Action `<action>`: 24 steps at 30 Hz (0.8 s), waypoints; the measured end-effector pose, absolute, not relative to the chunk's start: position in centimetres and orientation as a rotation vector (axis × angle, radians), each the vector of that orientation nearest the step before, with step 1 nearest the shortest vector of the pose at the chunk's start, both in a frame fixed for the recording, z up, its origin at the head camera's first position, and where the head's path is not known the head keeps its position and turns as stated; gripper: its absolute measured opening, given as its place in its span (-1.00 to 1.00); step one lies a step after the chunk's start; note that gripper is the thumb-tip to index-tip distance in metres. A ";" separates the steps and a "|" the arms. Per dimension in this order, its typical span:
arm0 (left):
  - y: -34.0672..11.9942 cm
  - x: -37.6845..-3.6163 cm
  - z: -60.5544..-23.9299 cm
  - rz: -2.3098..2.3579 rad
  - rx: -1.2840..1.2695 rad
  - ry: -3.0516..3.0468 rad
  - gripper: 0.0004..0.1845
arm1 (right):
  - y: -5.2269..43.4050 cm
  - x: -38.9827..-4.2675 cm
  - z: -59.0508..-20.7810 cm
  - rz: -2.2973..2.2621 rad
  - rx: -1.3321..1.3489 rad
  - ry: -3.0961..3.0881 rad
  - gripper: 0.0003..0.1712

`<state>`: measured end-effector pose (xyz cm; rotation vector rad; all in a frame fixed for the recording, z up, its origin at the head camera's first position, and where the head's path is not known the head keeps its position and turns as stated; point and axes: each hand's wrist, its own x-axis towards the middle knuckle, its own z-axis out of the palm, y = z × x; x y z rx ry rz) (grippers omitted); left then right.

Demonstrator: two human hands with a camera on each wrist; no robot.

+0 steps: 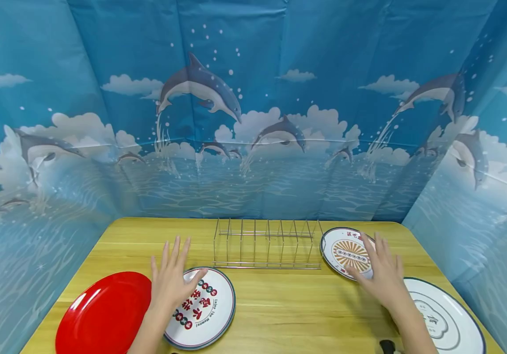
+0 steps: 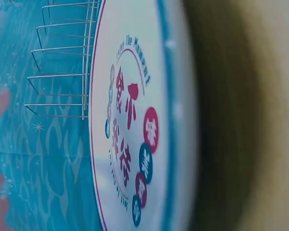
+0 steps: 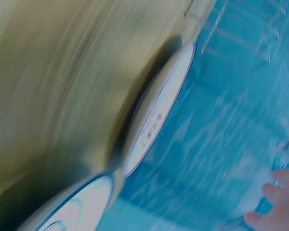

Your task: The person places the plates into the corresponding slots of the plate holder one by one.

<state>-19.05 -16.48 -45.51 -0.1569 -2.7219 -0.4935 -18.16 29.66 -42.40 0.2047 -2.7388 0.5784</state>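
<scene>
My left hand [image 1: 171, 285], fingers spread and straight, hovers over the gap between a red plate [image 1: 103, 314] and a white plate with red lettering [image 1: 209, 314]. In the left wrist view that lettered plate [image 2: 130, 120] fills the middle, seen edge-on. On the other side my right hand [image 1: 381, 275], also spread, is above the near right edge of a white plate with an orange ray pattern [image 1: 346, 248]. Nothing is held in either hand. A wire dish rack [image 1: 267, 265] with several upright dividers stands between the hands, at the back of the table.
A large white plate with a dark green rim [image 1: 452, 314] lies at the right front, partly behind the right forearm. Near it is a small black object [image 1: 387, 346], cut off below. A blue dolphin-print curtain [image 1: 262, 187] surrounds the wooden table [image 1: 289, 309].
</scene>
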 end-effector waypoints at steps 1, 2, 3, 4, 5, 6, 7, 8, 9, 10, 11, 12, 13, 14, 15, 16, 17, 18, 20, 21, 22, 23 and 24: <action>-16.4 -19.3 -45.4 -0.607 -0.169 -2.681 -0.09 | 30.2 -18.0 -42.4 0.656 0.200 -2.687 0.04; -16.3 -19.5 -45.3 -0.724 -0.184 -2.631 -0.11 | 30.8 -17.8 -42.4 0.728 0.187 -2.637 0.05; -16.2 -19.8 -45.2 -0.835 -0.197 -2.579 -0.12 | 31.5 -17.7 -42.6 0.800 0.178 -2.577 0.05; -16.1 -20.1 -45.1 -0.956 -0.217 -2.516 -0.13 | 32.4 -17.5 -42.9 0.883 0.162 -2.527 0.06; -16.0 -20.4 -45.0 -1.076 -0.243 -2.447 -0.15 | 33.6 -17.5 -43.6 0.941 0.144 -2.478 0.06; -15.9 -20.7 -45.0 -1.187 -0.263 -2.379 -0.16 | 34.9 -17.6 -44.4 0.990 0.117 -2.436 0.07; -15.9 -21.1 -44.9 -1.276 -0.280 -2.325 -0.18 | 36.2 -17.6 -45.2 1.018 0.084 -2.401 0.06; -15.9 -21.5 -44.9 -1.349 -0.291 -2.283 -0.20 | 37.6 -17.6 -46.1 1.049 0.055 -2.373 0.06; -15.9 -21.9 -44.9 -1.421 -0.298 -2.247 -0.22 | 38.9 -17.6 -46.9 1.074 0.027 -2.348 0.06; -16.0 -22.3 -45.0 -1.486 -0.307 -2.220 -0.23 | 40.0 -17.4 -47.5 1.104 -0.001 -2.331 0.06; -16.0 -22.6 -45.0 -1.543 -0.308 -2.205 -0.25 | 40.9 -17.0 -47.7 1.132 -0.039 -2.330 0.05; -16.1 -22.9 -45.1 -1.590 -0.303 -2.199 -0.27 | 41.5 -16.4 -47.5 1.187 -0.068 -2.324 0.05; -16.1 -23.2 -45.1 -1.632 -0.304 -2.194 -0.29 | 42.0 -15.7 -47.2 1.236 -0.093 -2.325 0.05; -16.1 -23.5 -45.1 -1.669 -0.305 -2.192 -0.30 | 42.3 -15.0 -46.8 1.268 -0.130 -2.337 0.05; -16.1 -23.7 -45.0 -1.704 -0.311 -2.191 -0.32 | 42.6 -14.2 -46.4 1.287 -0.159 -2.345 0.05; -16.1 -23.9 -44.8 -1.738 -0.322 -2.189 -0.33 | 43.0 -13.6 -46.0 1.303 -0.184 -2.352 0.05; -16.0 -24.0 -44.6 -1.777 -0.331 -2.185 -0.34 | 43.6 -13.0 -45.9 1.301 -0.207 -2.367 0.05; -16.0 -24.1 -44.4 -1.817 -0.334 -2.179 -0.35 | 44.3 -12.6 -46.0 1.281 -0.209 -2.376 0.04; -15.8 -24.4 -44.2 -1.887 -0.343 -2.177 -0.36 | 46.1 -12.1 -46.7 1.217 -0.223 -2.400 0.03; -15.8 -24.6 -44.2 -1.920 -0.345 -2.182 -0.36 | 47.2 -12.0 -47.3 1.204 -0.217 -2.391 0.02; -15.7 -24.8 -44.3 -1.949 -0.346 -2.188 -0.36 | 48.1 -11.9 -47.8 1.199 -0.247 -2.390 0.01; -15.7 -25.0 -44.5 -1.973 -0.346 -2.196 -0.36 | 49.0 -11.9 -48.2 1.199 -0.289 -2.397 0.00; -15.7 -25.3 -44.7 -1.994 -0.344 -2.206 -0.35 | 49.9 -11.8 -48.7 1.207 -0.332 -2.402 0.00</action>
